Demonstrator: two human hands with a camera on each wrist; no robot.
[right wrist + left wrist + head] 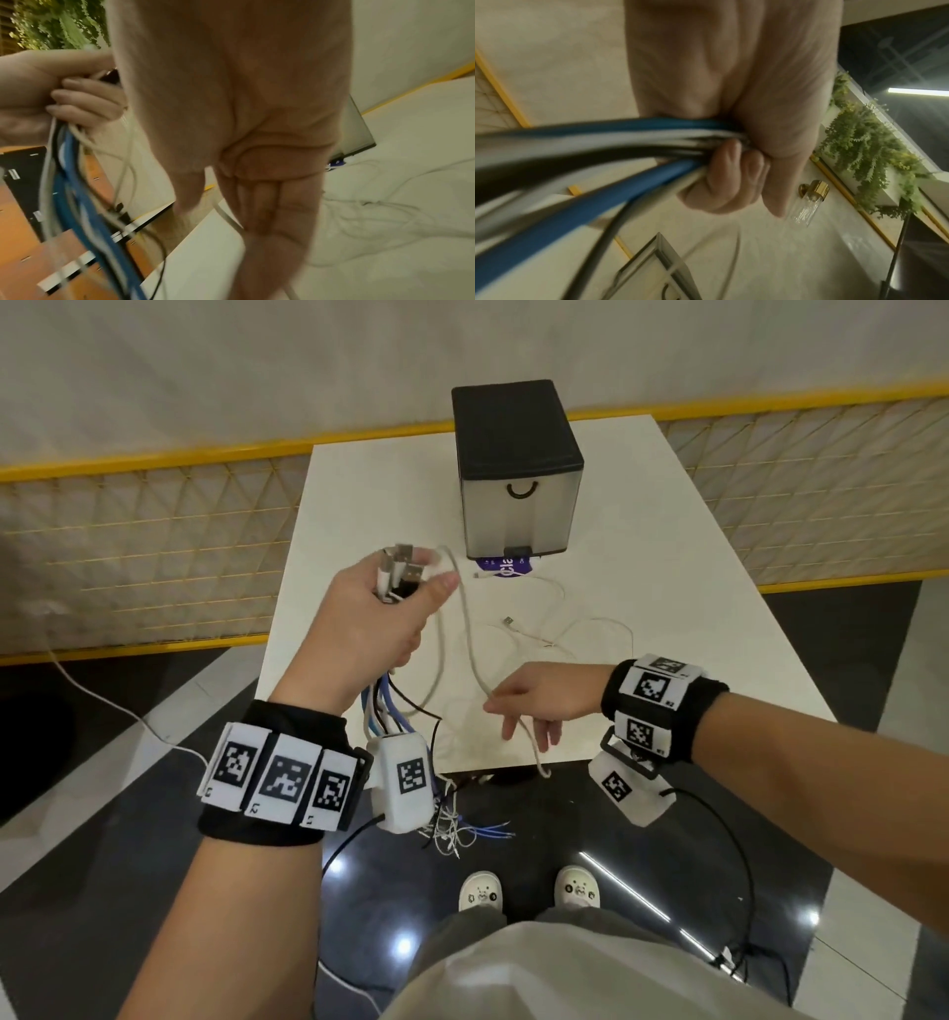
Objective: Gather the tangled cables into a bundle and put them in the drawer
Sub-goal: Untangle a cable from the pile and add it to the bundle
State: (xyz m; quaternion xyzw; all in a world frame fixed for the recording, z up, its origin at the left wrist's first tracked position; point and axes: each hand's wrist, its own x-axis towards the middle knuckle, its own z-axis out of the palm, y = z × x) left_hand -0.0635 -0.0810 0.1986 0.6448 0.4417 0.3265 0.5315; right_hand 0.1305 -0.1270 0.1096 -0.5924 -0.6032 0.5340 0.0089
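Observation:
My left hand (380,613) is raised over the white table (693,608) and grips a bundle of blue, white and black cables (395,711). Their USB plugs (403,567) stick out above the fist, and the loose ends hang past the table's near edge. The left wrist view shows my fingers (731,172) curled round the cables (603,142). My right hand (518,706) hovers near the front edge with straight fingers (270,203); a grey-white cable (472,649) runs from the bundle across them. Thin white cables (539,629) lie tangled on the table. The drawer box (518,490) stands shut at the back.
A purple label (506,566) lies under the drawer box's front. A yellow-framed mesh railing (154,531) runs behind and left of the table. Below is a glossy black-and-white floor (642,891) with a white lead (118,711) on the left.

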